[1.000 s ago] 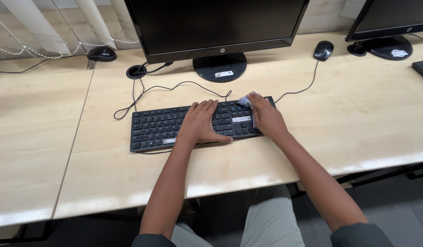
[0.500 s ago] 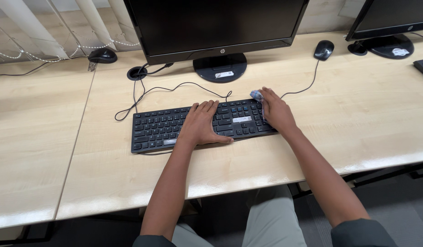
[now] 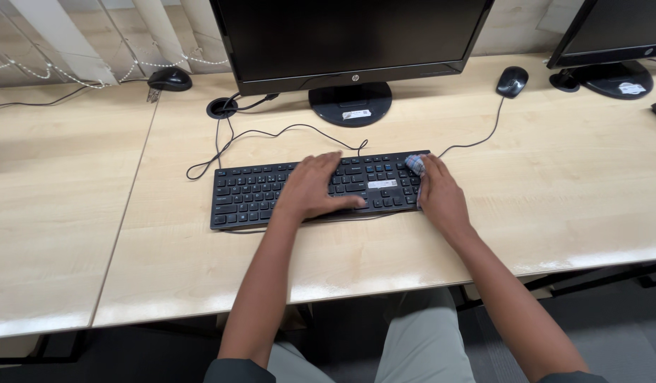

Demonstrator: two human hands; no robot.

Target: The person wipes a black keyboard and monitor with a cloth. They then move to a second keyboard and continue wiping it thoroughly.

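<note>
A black wired keyboard [image 3: 253, 193] lies on the light wooden desk [image 3: 555, 184] in front of a dark monitor [image 3: 349, 35]. My left hand [image 3: 315, 187] rests flat on the middle keys with its fingers spread. My right hand [image 3: 441, 195] sits at the keyboard's right end, closed on a small bluish checked cloth [image 3: 414, 164] that presses against the top right corner of the keyboard.
A black mouse [image 3: 512, 80] lies at the back right, its cable running to the keyboard area. Another mouse [image 3: 170, 79] sits at the back left near a cable hole [image 3: 221, 108]. A second monitor's stand [image 3: 612, 76] is at the far right. Vertical blinds hang behind.
My right hand with the cloth has slid rightward from the number keys to the keyboard's right end. The left hand has stayed on the keys.
</note>
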